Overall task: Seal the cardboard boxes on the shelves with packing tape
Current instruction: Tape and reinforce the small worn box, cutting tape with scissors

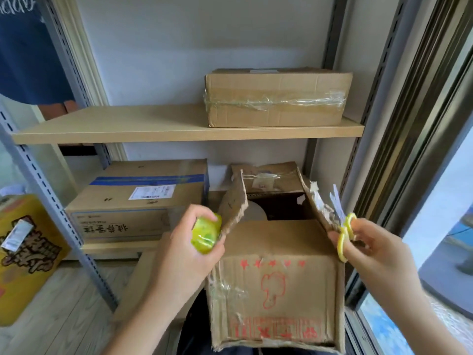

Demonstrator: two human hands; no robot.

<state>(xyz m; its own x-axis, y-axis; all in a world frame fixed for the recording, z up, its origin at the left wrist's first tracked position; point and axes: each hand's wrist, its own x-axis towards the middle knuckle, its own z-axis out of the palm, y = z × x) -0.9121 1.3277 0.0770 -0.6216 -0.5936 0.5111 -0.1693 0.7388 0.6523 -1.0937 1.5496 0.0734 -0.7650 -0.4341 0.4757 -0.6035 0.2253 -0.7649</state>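
A metal shelving unit with wooden shelves (153, 135) is seen against a pale wall, beside a window frame at the right. In front of the lower shelf an open cardboard box (276, 290) is placed, printed in red on its near side, with its flaps standing up and torn tape hanging on it.

The left hand (184, 254) is curled around a roll of tape (206, 237) with a yellow-green look, and the roll is held just beside the left flap (234, 203) of the open box, touching its edge or nearly so. The right hand (373, 249) is closed on a pair of scissors (343, 226) with yellow handles; fingers are passed through the handle loops, and the blades are pointed up, next to the right flap (317, 201) of the same box.

On the lower shelf, at the left of the open box, a closed box with a blue stripe (138, 201) and a white label is placed. On the upper shelf a brown box (276, 98) is seen, wrapped around with clear tape. Beyond the left post of the unit, a yellow package (25, 252) with large printed characters is standing on the wooden floor.
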